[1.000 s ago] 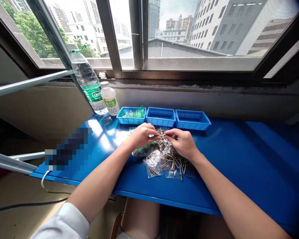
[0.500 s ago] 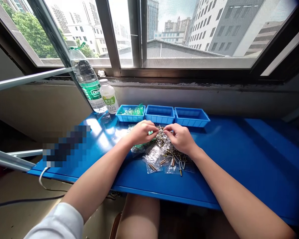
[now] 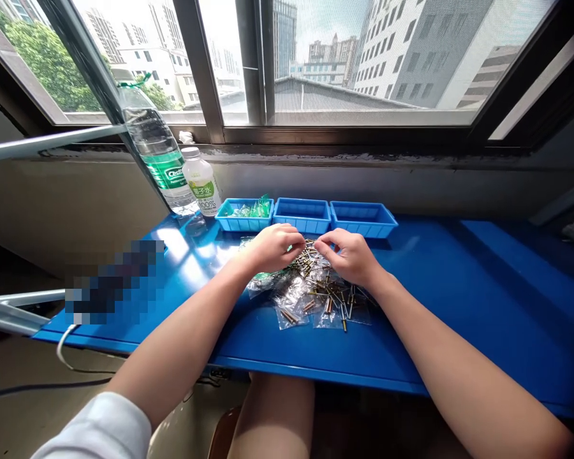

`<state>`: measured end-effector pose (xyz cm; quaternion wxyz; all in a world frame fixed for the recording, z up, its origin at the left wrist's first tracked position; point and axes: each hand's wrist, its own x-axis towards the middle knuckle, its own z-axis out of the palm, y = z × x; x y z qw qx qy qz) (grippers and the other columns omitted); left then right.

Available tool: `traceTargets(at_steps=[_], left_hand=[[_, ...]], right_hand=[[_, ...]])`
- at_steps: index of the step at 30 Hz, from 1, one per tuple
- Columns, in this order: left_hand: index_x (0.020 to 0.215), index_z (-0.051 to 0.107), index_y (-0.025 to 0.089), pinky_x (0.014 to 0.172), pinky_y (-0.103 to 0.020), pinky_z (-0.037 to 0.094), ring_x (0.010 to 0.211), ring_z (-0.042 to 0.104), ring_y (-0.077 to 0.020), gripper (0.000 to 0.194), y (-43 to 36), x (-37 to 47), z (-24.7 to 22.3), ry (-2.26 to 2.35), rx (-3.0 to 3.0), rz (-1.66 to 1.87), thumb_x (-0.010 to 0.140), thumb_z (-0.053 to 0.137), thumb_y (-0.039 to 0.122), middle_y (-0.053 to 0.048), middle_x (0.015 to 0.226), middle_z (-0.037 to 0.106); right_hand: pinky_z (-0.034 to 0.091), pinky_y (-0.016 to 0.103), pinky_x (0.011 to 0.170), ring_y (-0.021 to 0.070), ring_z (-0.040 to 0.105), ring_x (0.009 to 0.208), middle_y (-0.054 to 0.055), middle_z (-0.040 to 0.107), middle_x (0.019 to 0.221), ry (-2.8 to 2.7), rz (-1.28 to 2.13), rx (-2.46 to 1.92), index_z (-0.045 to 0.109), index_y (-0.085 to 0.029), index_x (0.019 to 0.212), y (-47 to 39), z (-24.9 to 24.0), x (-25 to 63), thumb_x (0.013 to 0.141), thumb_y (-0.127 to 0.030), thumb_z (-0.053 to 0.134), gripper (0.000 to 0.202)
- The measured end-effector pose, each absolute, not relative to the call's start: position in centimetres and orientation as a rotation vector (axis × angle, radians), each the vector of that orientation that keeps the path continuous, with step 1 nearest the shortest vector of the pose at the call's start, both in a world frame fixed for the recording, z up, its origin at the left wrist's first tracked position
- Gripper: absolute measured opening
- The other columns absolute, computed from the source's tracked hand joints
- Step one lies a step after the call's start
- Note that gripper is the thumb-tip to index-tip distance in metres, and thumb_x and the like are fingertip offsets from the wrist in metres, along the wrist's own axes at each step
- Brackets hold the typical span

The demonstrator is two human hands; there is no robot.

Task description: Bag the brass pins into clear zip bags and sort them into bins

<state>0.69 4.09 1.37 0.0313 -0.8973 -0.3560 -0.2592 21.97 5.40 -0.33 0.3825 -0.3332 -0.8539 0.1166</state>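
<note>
My left hand [image 3: 278, 247] is above the left part of a heap, thumb and fingers pinched together. Facing it across a small gap, my right hand [image 3: 347, 254] is also pinched, over the heap's right side. Whatever is between the fingertips of either hand is too small to make out. Under them lies a loose pile of thin metal pins [image 3: 309, 261] with thicker brass-coloured ends, resembling blind rivets. Clear plastic bags [image 3: 291, 293] lie among and in front of them, some with copper-coloured pieces inside. Green-tinted bags [image 3: 263, 280] are partly hidden under my left hand.
Behind the heap stand a blue bin with green and clear packets [image 3: 243, 223], a middle blue bin [image 3: 302, 224] and a right blue bin [image 3: 363, 228]. A large water bottle [image 3: 157, 153] and a white bottle [image 3: 201, 182] stand left on the blue table [image 3: 459, 306]. A blurred dark object [image 3: 115, 280] lies farther left.
The whole view has shifted slightly, with things sitting a little farther left and up. Both hands stay pinched over the heap; their fingertips have moved only slightly.
</note>
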Motion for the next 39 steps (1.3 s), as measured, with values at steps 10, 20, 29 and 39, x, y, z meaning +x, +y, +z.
traceTargets(at_steps=[10, 20, 29, 39], left_hand=[[0.081, 0.074, 0.018, 0.069, -0.029, 0.046, 0.068, 0.060, -0.0143, 0.023, 4.4, 0.6, 0.4, -1.056, -2.663, -0.836, 0.091, 0.054, 0.026, -0.004, 0.072, 0.069], [0.084, 0.070, 0.016, 0.069, -0.028, 0.045, 0.071, 0.060, -0.0149, 0.022, 4.5, 0.4, 0.0, -1.053, -2.680, -0.931, 0.093, 0.052, 0.025, -0.006, 0.077, 0.069], [0.084, 0.071, 0.016, 0.071, -0.029, 0.048, 0.071, 0.061, -0.0149, 0.019, 4.6, 0.4, -0.3, -1.064, -2.741, -0.932, 0.089, 0.054, 0.022, -0.006, 0.079, 0.071], [0.078, 0.071, 0.016, 0.066, -0.027, 0.046, 0.067, 0.061, -0.0143, 0.016, 5.5, -0.7, -0.6, -1.227, -2.511, -1.097, 0.086, 0.060, 0.024, -0.004, 0.072, 0.071]], right_hand=[[0.051, 0.033, 0.069, 0.0203, 0.065, 0.076, 0.004, 0.075, 0.083, -2.140, 0.359, -0.888, 0.077, -0.024, 0.082, 5.8, -0.7, 22.5, 0.086, -0.032, 0.060, 0.019], [0.049, 0.033, 0.070, 0.0193, 0.064, 0.072, 0.004, 0.075, 0.081, -2.170, 0.341, -0.912, 0.076, -0.023, 0.074, 5.6, -0.8, 22.0, 0.088, -0.030, 0.056, 0.025], [0.052, 0.034, 0.072, 0.0215, 0.068, 0.078, 0.004, 0.076, 0.084, -2.153, 0.348, -0.902, 0.078, -0.024, 0.084, 5.9, -1.1, 22.2, 0.083, -0.030, 0.063, 0.016], [0.051, 0.034, 0.071, 0.0212, 0.066, 0.078, 0.005, 0.075, 0.084, -2.160, 0.299, -0.995, 0.075, -0.022, 0.084, 5.9, -1.0, 22.1, 0.084, -0.030, 0.062, 0.016]])
